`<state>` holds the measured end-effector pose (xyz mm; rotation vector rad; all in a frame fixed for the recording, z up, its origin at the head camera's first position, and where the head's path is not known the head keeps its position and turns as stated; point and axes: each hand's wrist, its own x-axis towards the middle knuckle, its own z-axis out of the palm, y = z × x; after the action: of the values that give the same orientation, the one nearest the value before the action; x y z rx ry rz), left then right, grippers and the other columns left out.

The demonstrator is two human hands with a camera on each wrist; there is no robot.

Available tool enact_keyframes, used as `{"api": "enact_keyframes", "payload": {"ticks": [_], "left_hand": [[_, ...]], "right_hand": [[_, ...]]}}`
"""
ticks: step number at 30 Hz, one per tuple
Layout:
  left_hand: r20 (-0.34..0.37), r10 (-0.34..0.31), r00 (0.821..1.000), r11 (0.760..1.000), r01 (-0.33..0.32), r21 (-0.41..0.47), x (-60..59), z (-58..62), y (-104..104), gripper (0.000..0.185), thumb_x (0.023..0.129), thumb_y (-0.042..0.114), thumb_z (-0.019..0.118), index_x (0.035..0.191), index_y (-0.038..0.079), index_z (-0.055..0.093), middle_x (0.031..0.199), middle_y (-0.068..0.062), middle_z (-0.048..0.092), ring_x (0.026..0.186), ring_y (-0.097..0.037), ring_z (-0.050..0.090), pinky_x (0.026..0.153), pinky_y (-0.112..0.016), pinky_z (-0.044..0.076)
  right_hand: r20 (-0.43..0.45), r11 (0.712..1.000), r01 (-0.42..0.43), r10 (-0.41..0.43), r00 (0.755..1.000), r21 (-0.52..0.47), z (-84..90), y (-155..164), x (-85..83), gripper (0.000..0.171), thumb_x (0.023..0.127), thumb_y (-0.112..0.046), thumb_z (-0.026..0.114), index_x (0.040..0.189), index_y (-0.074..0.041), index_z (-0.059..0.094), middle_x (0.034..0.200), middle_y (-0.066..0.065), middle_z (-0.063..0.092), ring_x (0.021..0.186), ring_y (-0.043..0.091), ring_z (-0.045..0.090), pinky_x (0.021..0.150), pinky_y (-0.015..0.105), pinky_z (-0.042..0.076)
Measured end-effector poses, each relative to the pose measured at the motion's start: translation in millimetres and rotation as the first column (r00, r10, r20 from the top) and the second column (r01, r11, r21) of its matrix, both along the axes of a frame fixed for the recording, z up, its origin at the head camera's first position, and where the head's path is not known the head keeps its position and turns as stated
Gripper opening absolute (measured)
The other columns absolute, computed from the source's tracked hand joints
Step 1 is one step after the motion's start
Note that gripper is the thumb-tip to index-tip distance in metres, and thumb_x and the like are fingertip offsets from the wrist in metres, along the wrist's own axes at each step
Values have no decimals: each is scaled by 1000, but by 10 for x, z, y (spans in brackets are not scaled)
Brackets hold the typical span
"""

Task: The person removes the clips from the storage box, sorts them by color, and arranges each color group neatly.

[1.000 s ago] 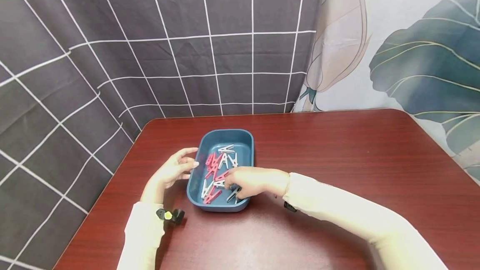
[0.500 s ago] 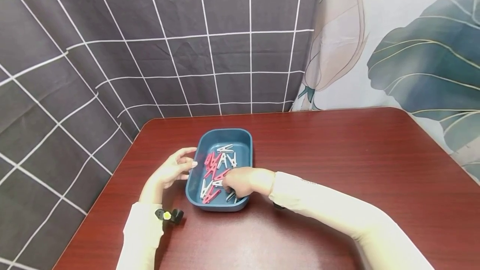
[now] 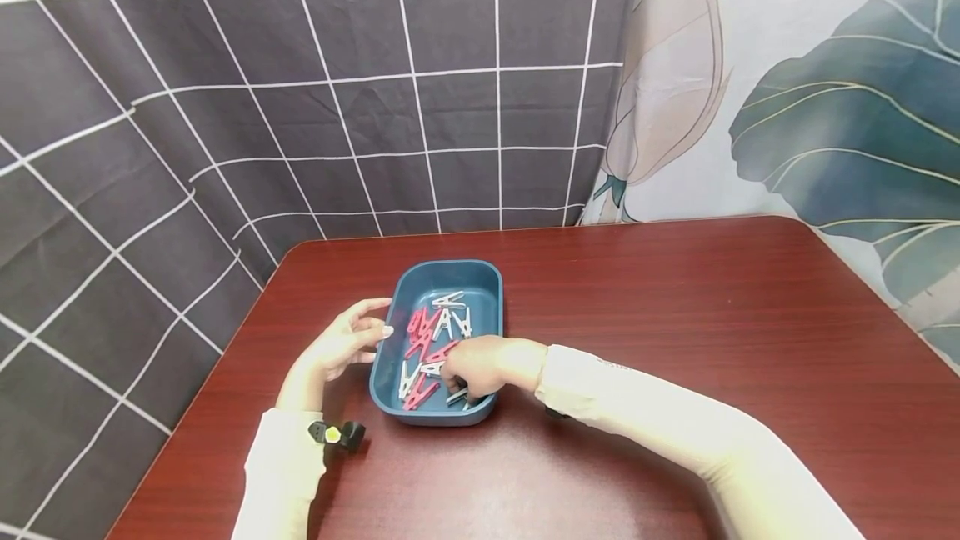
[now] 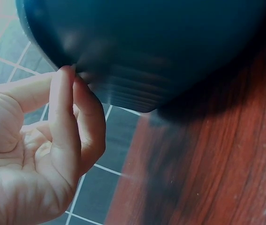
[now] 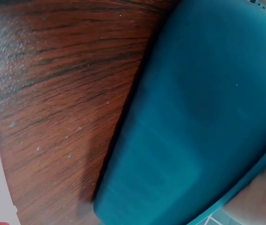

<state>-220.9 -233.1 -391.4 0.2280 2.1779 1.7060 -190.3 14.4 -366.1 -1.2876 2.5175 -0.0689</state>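
The blue tray (image 3: 438, 277) with pink and white clothespins (image 3: 431, 338) stands near the left edge of the table (image 3: 675, 315). My right hand (image 3: 476, 365) is inside its near end, fingers curled on clothespins. My left hand (image 3: 337, 348) touches the tray's left wall, fingers relaxed and slightly apart.

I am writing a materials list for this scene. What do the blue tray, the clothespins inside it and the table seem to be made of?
Blue tray: probably plastic; matte, one-piece, rounded corners.
Clothespins: probably plastic; flat pink and white colours, though too small to be sure.
Table: reddish-brown wood grain with a soft sheen; solid wood or laminate, I cannot tell.
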Motion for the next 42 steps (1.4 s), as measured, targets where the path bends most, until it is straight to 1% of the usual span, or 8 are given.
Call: {"api": "enact_keyframes", "payload": {"ticks": [5,10,15,22,27,32,35,42], "left_hand": [[2,-3,1000,1000,3,8,-3,-13,1,61,92,10,59,145,5,30,98,-3,61,85,-14,65,75,-32,56],[0,-1,1000,1000,1,12,-8,-15,-3,61,92,10,59,145,5,30,99,-5,61,85,-14,66,75,-32,56],[-1,-1,1000,1000,1,13,-10,-14,2,61,92,10,60,145,5,31,101,-7,62,86,-15,66,76,-33,56],[0,-2,1000,1000,2,24,-12,-11,5,60,92,10,59,145,5,31,99,-6,62,86,-14,66,75,-33,56],[1,1,1000,1000,-2,27,-11,-15,7,60,92,9,59,145,5,30,99,-6,62,86,-14,66,75,-33,56],[3,7,1000,1000,-7,25,-17,-18,15,61,92,9,60,145,5,31,102,-7,62,87,-14,66,76,-33,56],[3,9,1000,1000,-9,20,-9,-21,14,61,91,10,60,145,5,31,101,-7,62,86,-14,66,75,-32,56],[-5,-5,1000,999,5,33,-2,-22,1,61,91,8,59,145,4,30,98,-6,62,86,-14,66,76,-33,56]], "right_hand": [[18,1000,-21,21,1000,-13,-2,4,1,13,75,-8,77,77,-16,67,70,-9,59,68,5,51,60,18,41],[27,1000,-27,27,999,-2,-4,-1,-4,13,76,-9,76,82,-16,68,74,-9,61,70,5,53,63,19,43],[30,1000,-28,29,999,-11,-2,9,-6,11,75,-8,76,78,-16,69,69,-10,59,65,4,50,59,17,41],[43,992,-62,67,997,-108,-7,43,-29,14,75,-5,75,71,-12,64,64,-9,52,63,4,46,56,16,36],[44,980,-108,117,992,-170,-14,68,-57,13,76,-4,73,72,-11,62,64,-9,50,62,4,44,56,15,34],[45,950,-169,188,981,-263,-18,106,-91,8,78,0,67,81,-8,65,70,-3,55,66,6,46,60,14,35],[16,925,-215,232,973,-313,-22,135,-100,8,82,-1,65,87,-6,68,77,0,59,70,8,48,65,13,37],[-33,862,-243,255,966,-445,-6,222,-96,24,86,-5,61,109,-2,68,91,6,62,81,12,52,73,14,41]]}}
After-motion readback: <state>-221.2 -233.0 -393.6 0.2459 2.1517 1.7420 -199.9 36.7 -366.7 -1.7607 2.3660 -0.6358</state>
